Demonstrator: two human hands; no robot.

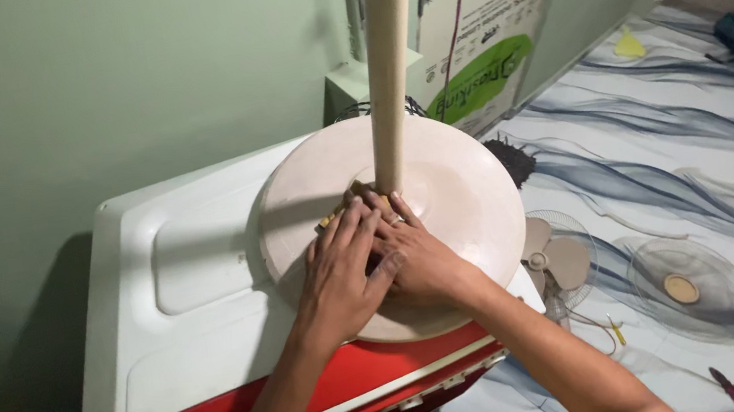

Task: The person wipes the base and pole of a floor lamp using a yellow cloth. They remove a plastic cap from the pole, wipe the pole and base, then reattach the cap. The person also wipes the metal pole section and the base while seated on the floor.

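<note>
1. Head view: left hand (339, 277) and right hand (421, 261) pressed side by side on round beige fan base (461, 193), at foot of upright pole (388, 69).
2. Fingers (352, 222) of both hands stretched forward, close together, touching small yellowish part (355, 190) by the pole; grip on it not discernible.
3. Base lying atop white-and-red cooler box (181, 309) against green wall (83, 93).
4. Fan blade (556, 256), wire fan guard (680, 286) and red-handled pliers (732, 386) scattered on marbled floor (713, 148) to the right.
</note>
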